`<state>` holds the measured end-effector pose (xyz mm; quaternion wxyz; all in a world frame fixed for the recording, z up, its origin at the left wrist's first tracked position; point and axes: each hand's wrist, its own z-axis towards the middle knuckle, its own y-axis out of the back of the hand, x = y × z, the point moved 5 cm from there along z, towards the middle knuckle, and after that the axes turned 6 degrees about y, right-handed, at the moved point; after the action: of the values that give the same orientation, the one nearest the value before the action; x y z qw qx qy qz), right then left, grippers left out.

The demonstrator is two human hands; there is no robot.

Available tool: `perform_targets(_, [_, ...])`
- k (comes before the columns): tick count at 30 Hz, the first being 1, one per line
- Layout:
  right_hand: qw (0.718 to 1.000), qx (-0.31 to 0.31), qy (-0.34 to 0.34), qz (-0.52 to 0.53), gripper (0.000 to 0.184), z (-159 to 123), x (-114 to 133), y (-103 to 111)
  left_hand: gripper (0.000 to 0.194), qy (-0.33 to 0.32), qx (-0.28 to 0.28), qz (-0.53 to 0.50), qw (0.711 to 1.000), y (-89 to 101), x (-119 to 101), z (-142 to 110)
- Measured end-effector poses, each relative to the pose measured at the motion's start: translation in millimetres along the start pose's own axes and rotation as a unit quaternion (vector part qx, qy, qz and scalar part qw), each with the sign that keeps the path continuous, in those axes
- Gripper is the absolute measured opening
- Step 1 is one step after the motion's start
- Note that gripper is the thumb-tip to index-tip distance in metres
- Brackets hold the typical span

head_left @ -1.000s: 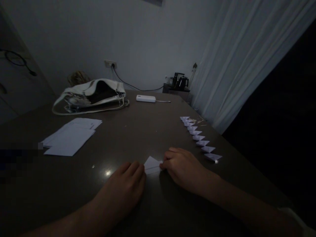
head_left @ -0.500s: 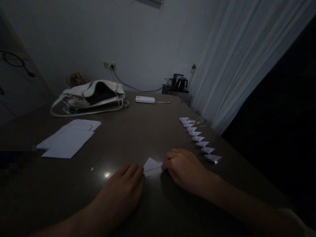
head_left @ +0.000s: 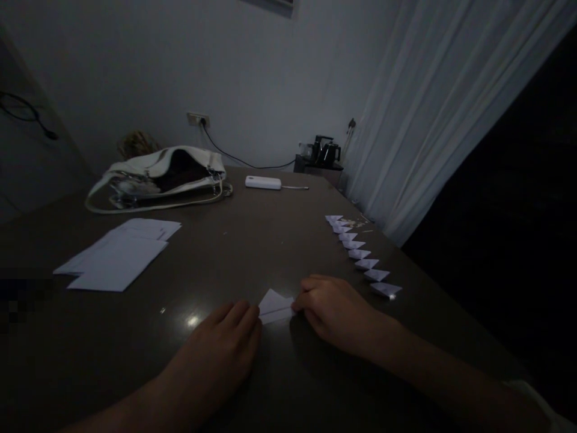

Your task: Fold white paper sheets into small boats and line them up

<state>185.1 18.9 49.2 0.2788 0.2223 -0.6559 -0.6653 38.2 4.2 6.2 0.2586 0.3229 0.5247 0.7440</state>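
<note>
A small folded piece of white paper (head_left: 276, 308) lies between my hands near the front of the table, with a pointed flap standing out on its far side and a straight crease across it. My left hand (head_left: 229, 340) pinches its left end with fingers closed. At the other end, the thumb and fingers of my right hand (head_left: 331, 310) grip the paper's right tip. Off to the right, several folded paper boats (head_left: 366, 264) stand in a slanting row. On the left side rests a stack of white paper sheets (head_left: 119, 261).
A white handbag (head_left: 162, 174) with its strap lies at the back left of the brown table (head_left: 252, 252). Behind the middle is a white power bank (head_left: 263, 183) with a short cable. Small scraps (head_left: 356, 222) lie by the far paper boats. Black kettles (head_left: 328, 151) stand beyond.
The whole view has shifted slightly, so things sit a little further left. Both hands keep their hold on the folded paper, whose shape looks nearly the same.
</note>
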Motion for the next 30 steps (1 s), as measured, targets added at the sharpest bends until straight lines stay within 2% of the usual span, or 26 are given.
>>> perform_targets(4, [1.0,0.006,-0.011,0.012,0.027,0.7,0.4,0.5,0.015,-0.011,0.005,0.013,1.0,4.3,-0.9,2.6])
perform_targets(10, [1.0,0.018,-0.021,0.014,0.025,1.5,1.1,1.6,0.016,-0.012,0.045,-0.008,0.999,10.6,-1.6,6.4])
perform_targets(18, [0.999,0.003,-0.026,0.027,0.026,1.1,-2.0,-0.6,0.015,-0.025,0.029,-0.002,0.999,15.7,-3.4,7.4])
perform_targets(21, [0.999,0.0,-0.03,0.028,0.025,1.4,-2.3,0.0,0.016,-0.028,0.041,0.011,0.999,15.8,-3.6,8.0])
perform_targets(24, [0.999,0.002,-0.027,0.037,0.026,1.4,-2.1,0.6,0.017,-0.016,0.05,0.018,0.998,13.3,-1.9,7.0])
perform_targets(30, [0.999,0.0,-0.02,0.036,0.026,0.0,-2.6,-0.8,0.019,0.025,0.026,0.011,0.999,4.5,3.6,3.1])
